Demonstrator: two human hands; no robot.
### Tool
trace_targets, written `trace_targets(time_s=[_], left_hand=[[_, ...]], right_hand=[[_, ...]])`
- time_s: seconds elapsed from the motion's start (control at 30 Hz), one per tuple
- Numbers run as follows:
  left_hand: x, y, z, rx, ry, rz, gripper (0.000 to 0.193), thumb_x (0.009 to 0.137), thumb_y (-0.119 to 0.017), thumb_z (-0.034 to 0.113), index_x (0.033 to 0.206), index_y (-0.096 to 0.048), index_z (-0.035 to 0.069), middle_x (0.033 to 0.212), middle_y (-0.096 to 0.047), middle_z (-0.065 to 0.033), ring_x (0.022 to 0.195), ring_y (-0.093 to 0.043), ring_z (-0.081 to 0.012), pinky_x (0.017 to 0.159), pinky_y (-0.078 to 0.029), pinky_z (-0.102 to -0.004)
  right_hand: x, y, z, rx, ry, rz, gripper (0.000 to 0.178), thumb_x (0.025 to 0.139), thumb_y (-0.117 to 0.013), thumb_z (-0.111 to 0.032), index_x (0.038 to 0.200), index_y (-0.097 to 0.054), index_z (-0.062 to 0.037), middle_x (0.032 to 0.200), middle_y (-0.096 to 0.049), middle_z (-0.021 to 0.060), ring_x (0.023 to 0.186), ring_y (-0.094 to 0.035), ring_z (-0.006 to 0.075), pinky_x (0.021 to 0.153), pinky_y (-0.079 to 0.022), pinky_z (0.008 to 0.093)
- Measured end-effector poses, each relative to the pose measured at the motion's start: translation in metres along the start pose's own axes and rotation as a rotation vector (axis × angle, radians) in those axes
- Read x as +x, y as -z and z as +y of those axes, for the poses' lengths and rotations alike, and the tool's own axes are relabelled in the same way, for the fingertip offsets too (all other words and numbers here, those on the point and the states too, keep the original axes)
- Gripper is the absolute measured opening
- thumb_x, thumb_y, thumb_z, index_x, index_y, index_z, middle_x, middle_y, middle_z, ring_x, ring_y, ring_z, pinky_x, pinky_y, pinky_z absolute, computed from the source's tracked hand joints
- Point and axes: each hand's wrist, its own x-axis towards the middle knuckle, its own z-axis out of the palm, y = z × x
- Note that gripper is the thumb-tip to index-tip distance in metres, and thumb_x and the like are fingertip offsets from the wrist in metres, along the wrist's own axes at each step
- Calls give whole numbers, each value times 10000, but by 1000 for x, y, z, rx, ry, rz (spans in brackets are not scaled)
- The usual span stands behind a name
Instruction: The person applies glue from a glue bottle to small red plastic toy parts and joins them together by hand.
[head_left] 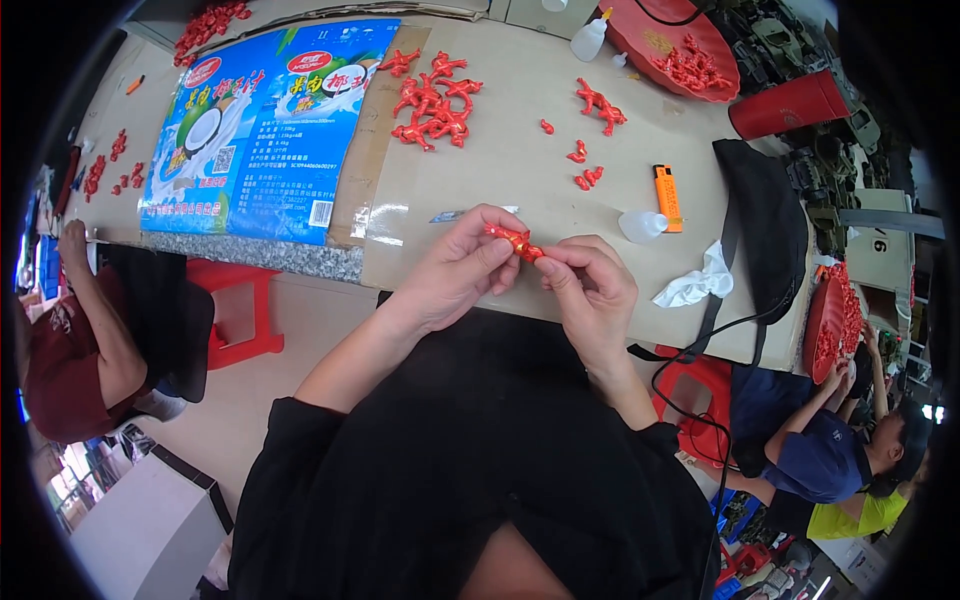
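Between my two hands, just over the near edge of the table, is a small glossy red figurine (517,243) with gold touches. My left hand (460,262) pinches its left end between thumb and fingers. The other end sits in the fingertips of my right hand (592,285). Beyond my hands lies a cluster of similar red figurines (432,105). A separate red figurine (601,106) rests farther right, with a few small loose red pieces (588,179) nearer to me. My fingers hide parts of the held figurine.
On the right are an orange lighter (667,198), a translucent bottle (642,226), a crumpled white tissue (697,279) and a black bag (768,230). A red tray (645,45) of small parts stands far right. Flattened blue cardboard (250,135) covers the left. Other people sit on both sides.
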Motion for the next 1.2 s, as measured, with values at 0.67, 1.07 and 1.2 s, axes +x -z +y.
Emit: trace_targets(time_s=[0.67,1.07,1.2], left_hand=[[0,0,1,30,0,7,166,874,-450,148,1016,-433,65,845,-512,-46,651,-452,-95,545,-353,-209],[-2,-3,0,104,-24,34,159,876,-445,140,1013,-431,59,829,-501,-42,645,-440,-92,542,-351,-202],[-1,-1,0,178,-9,44,161,875,-448,135,1015,-431,58,815,-492,-39,642,-438,-88,541,-350,-195]], right_hand=[[1,-1,-2,-126,56,-3,62,729,-619,-17,785,-610,9,722,-554,71,640,-524,123,529,-414,215],[3,0,-6,-266,133,-31,64,724,-626,-26,781,-608,-3,708,-554,67,616,-523,125,505,-412,218],[4,1,-3,-281,163,-39,66,719,-629,-21,777,-604,-2,706,-552,71,622,-530,133,504,-416,225]])
